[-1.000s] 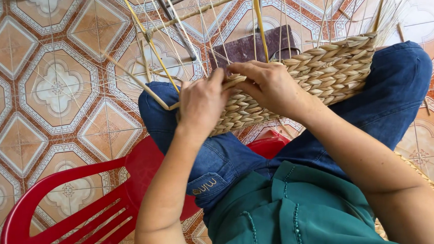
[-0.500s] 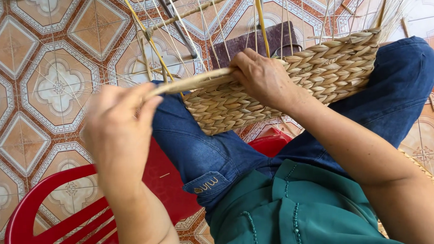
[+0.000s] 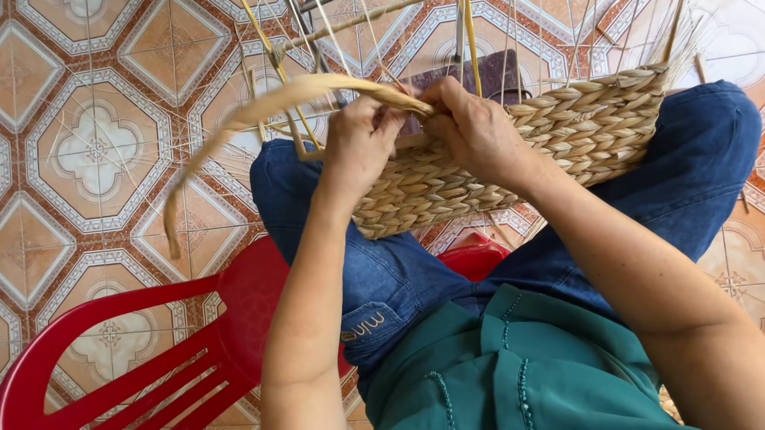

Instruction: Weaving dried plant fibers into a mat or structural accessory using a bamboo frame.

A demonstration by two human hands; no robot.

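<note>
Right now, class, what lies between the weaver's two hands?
In the head view, the left hand and right hand nearly meet; between them lies only the straw strand, pinched at the woven basket rim.

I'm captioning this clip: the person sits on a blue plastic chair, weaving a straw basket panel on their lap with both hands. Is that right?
Not quite: the plastic chair is red, not blue; the blue is the person's jeans. The head view shows it. The rest holds: the left hand and right hand work a loose strand into the straw basket panel on their lap.
</note>
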